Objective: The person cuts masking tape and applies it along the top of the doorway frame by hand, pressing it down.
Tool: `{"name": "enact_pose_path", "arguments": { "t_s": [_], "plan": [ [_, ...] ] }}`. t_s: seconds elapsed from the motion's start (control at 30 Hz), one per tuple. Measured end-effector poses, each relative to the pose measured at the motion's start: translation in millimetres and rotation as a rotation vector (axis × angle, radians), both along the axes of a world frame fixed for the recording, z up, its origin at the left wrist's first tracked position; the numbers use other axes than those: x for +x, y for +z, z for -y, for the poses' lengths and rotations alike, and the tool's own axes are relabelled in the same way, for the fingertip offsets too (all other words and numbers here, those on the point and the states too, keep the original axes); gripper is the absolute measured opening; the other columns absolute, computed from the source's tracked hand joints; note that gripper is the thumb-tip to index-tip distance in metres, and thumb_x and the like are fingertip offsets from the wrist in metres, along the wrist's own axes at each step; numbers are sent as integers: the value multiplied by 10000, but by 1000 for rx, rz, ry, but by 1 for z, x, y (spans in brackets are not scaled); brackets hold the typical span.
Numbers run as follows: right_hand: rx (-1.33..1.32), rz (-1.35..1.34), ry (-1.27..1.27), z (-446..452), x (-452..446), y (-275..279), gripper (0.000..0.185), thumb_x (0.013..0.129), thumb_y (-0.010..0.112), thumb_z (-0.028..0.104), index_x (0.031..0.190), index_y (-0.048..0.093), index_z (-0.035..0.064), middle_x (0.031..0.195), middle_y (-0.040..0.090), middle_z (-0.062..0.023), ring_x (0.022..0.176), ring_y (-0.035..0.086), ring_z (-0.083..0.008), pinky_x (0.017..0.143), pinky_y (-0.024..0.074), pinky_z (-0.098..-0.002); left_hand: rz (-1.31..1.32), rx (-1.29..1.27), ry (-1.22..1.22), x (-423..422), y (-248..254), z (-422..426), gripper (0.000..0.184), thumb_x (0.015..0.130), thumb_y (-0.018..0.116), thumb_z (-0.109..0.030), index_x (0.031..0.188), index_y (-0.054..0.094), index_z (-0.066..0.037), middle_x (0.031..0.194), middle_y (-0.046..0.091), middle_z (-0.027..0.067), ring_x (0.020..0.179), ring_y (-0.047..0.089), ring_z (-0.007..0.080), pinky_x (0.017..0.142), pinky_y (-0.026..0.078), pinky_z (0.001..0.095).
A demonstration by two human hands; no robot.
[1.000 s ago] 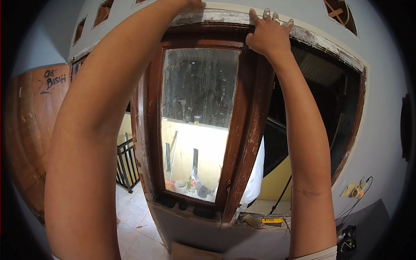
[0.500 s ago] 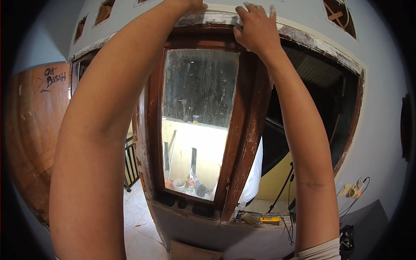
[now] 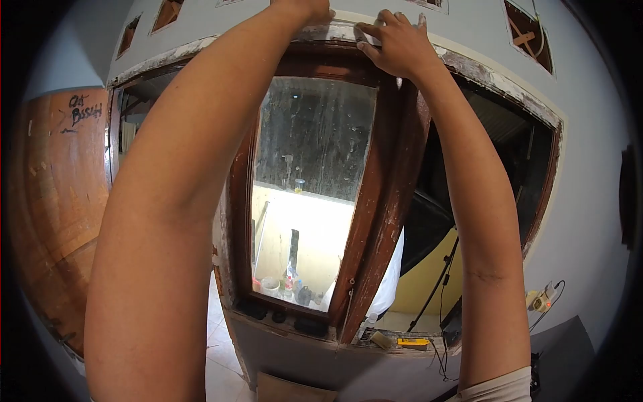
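Observation:
Both arms reach up to the weathered top edge of a dark brown wooden window frame (image 3: 395, 174). My left hand (image 3: 305, 9) is at the top border of the view, by a pale strip (image 3: 345, 16) that runs along the frame's top; its fingers are mostly cut off or hidden. My right hand (image 3: 400, 44) is at the same strip further right, fingers apart and nothing visible between them, with whitish marks on the fingertips. Below the hands is a dirty glass pane (image 3: 311, 141).
A yellow tool (image 3: 412, 342) and a small block (image 3: 381, 340) lie on the right sill. A socket with a plug (image 3: 540, 299) is on the right wall. A wooden panel with writing (image 3: 60, 194) stands at the left. Outside are a tripod leg (image 3: 435, 288) and a bucket (image 3: 270, 286).
My right hand has moved left along the top edge, nearer to my left hand, and its fingers have lifted and curled somewhat. The view has shifted a little, and my left arm appears further right.

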State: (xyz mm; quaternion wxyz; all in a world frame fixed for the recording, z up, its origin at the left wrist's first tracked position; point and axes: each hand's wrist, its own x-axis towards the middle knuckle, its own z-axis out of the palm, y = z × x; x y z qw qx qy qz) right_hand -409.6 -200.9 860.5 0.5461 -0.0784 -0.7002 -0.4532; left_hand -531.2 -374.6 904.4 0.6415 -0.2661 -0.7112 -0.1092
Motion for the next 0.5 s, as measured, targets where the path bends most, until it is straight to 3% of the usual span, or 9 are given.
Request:
{"name": "enact_pose_path", "arguments": {
  "t_s": [0.2, 0.33, 0.5],
  "plan": [
    [-28, 35, 64, -3, 7, 2, 428, 970, 603, 451, 1329, 677, 229, 1320, 607, -102, 1316, 543, -305, 1112, 281, -786, 5, 35, -61, -4, -1, -1, 426, 889, 689, -465, 1124, 763, -117, 1152, 755, 130, 1097, 712, 303, 1091, 388, 561],
    [24, 46, 153, -23, 5, 8, 456, 963, 604, 459, 1351, 667, 230, 1301, 615, -118, 1306, 552, -313, 1112, 280, -781, -14, 49, -72, -8, -1, -6, 394, 875, 695, -432, 1108, 768, -122, 1137, 758, 128, 1076, 719, 300, 1075, 399, 550],
    [77, 37, 76, -14, 8, 0, 504, 964, 593, 498, 1392, 645, 237, 1325, 592, -124, 1326, 531, -311, 1119, 275, -772, -52, 65, -79, -10, -2, -10, 378, 856, 701, -420, 1089, 776, -132, 1115, 763, 124, 1059, 725, 298, 1070, 393, 553]
  ]
}}
